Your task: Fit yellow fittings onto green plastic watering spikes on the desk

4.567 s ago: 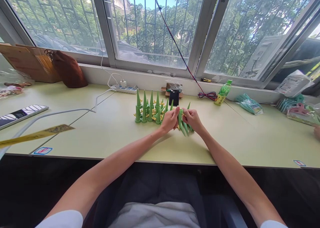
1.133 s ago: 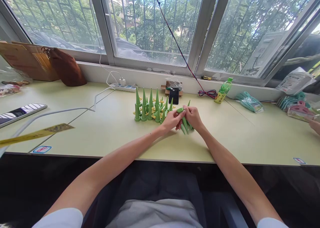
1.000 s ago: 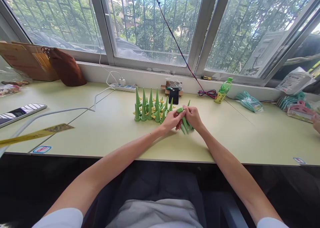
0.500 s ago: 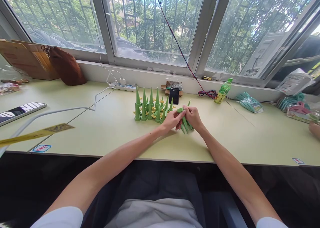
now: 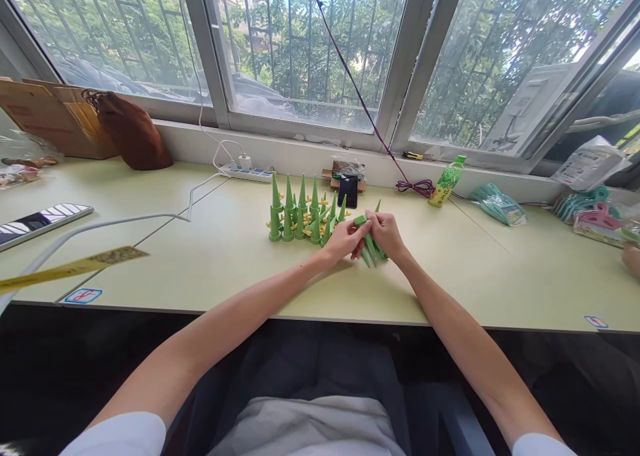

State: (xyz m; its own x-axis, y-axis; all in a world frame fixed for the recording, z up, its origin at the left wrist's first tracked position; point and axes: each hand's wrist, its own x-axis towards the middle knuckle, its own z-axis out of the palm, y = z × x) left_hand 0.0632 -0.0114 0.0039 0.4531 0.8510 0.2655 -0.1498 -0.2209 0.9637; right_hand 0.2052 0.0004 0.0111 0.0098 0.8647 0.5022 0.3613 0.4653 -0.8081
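I read the left hand clamped on a green piece; the right hand meets it, grip indeterminable. Green cones stand inboard of the bench's front edge.

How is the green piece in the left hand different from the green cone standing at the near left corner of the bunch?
The green piece is gripped by the left hand, but the corner cone has no hand on it. The green piece is held at a slant; the corner cone stands upright. Fingers hide much of the green piece, while most of the corner cone shows. Both are green.
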